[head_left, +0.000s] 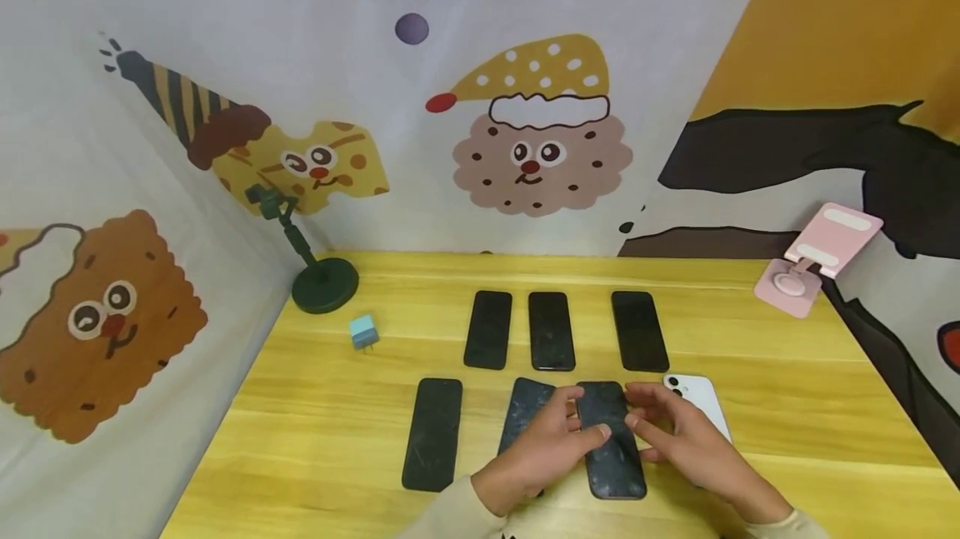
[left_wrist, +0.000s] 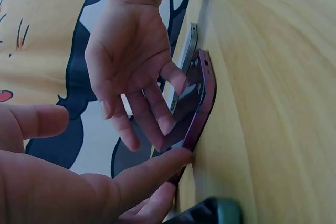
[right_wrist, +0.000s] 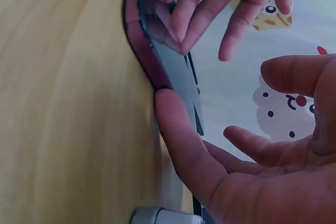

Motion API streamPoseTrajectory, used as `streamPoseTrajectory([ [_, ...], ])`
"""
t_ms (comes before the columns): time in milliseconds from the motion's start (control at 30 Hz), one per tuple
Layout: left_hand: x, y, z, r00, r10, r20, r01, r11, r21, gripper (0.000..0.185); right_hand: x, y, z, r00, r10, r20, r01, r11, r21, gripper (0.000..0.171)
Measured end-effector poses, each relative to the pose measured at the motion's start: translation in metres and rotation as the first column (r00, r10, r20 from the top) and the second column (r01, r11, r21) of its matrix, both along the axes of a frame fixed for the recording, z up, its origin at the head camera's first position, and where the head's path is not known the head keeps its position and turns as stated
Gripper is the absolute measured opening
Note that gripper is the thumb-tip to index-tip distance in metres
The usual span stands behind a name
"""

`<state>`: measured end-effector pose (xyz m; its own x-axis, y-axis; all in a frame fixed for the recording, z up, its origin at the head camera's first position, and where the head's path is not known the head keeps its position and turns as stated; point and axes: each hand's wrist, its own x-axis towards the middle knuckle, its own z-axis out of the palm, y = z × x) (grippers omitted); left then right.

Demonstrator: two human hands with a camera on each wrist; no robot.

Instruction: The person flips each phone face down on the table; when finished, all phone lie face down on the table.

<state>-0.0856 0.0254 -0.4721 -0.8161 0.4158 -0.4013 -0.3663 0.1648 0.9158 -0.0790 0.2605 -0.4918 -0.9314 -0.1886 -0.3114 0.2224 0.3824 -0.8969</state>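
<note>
Fingertips of both hands are meeting on the dark phone (head_left: pixel 611 437) lying flat on the yellow table (head_left: pixel 315 439): the left hand (head_left: pixel 542 444) is laying nearly straight fingers (left_wrist: pixel 152 174) against its purple edge and screen, while the right hand (head_left: pixel 686 437) is touching the opposite edge with loosely spread fingers (right_wrist: pixel 181 140); neither is curling round it. Just under the left palm another dark phone (head_left: pixel 525 410) is lying, and beneath the right hand a white phone (head_left: pixel 701 397). Farther left of the fingers a fourth phone (head_left: pixel 433 433) is resting, and beyond the fingertips three phones (head_left: pixel 551 329) are sitting in a row.
</note>
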Motion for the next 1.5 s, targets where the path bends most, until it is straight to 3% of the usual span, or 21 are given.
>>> streamPoseTrajectory([
  [200,-0.001,0.003,-0.003,0.995,0.058,0.079,-0.068,0.989,0.129,0.067,0.001,0.0,-0.002,1.0,0.017,0.007,-0.017,0.999,-0.028,0.066],
  [333,-0.002,0.003,-0.003,0.994,0.074,0.086,-0.09,0.976,0.199,0.067,0.002,0.0,-0.002,1.0,0.005,-0.01,-0.006,0.999,-0.041,0.064],
  [500,-0.003,0.005,-0.003,0.993,0.096,0.069,-0.109,0.968,0.227,0.066,0.001,-0.001,0.001,0.999,0.008,-0.035,-0.009,0.999,-0.047,0.063],
  [767,-0.005,0.01,-0.008,0.987,0.154,0.049,-0.161,0.96,0.228,0.067,0.0,0.001,0.004,0.992,0.075,-0.102,-0.085,0.991,-0.106,0.061],
  [1067,-0.012,0.019,-0.015,0.998,0.036,0.052,-0.052,0.934,0.353,0.061,0.002,-0.002,0.007,0.992,0.069,-0.108,-0.083,0.988,-0.13,0.057],
  [1267,-0.011,0.025,-0.022,0.996,-0.028,0.086,-0.002,0.945,0.328,0.073,0.003,0.0,0.004,0.985,0.092,-0.145,-0.113,0.983,-0.142,0.054],
  [1500,-0.011,0.026,-0.025,0.993,-0.078,0.086,0.044,0.938,0.343,0.078,0.002,0.001,0.006,0.991,0.048,-0.128,-0.057,0.996,-0.071,0.064],
])
